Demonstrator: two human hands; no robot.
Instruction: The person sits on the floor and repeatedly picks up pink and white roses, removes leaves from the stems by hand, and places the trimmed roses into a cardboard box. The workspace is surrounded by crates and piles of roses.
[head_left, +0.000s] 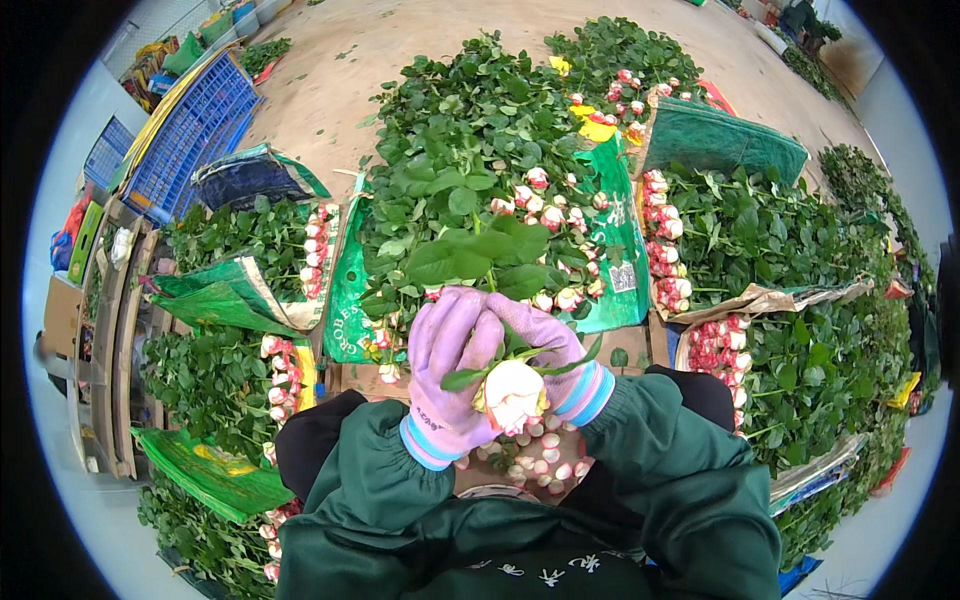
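Note:
A cut rose with a cream-white bloom (514, 396) tinged pink at its edges is held in front of my torso, its bloom pointing toward me. My left hand (454, 367), in a lilac knit glove, is curled around the stem just behind the bloom. My right hand (546, 339), gloved alike, closes on the same stem from the other side; the fingers hide the exact grip. Beyond the hands, the rose's leafy stem (478, 225) points away from me. Shed petals (550, 454) lie on the floor below the bloom.
A large heap of leafy roses (450, 142) lies ahead on a green printed sack (346, 300). Bundled roses with stacked heads flank me on the left (217, 367) and right (817, 375), separated by woven sacks (724, 142). Blue plastic crates (191, 135) and a wooden pallet (112, 330) stand left.

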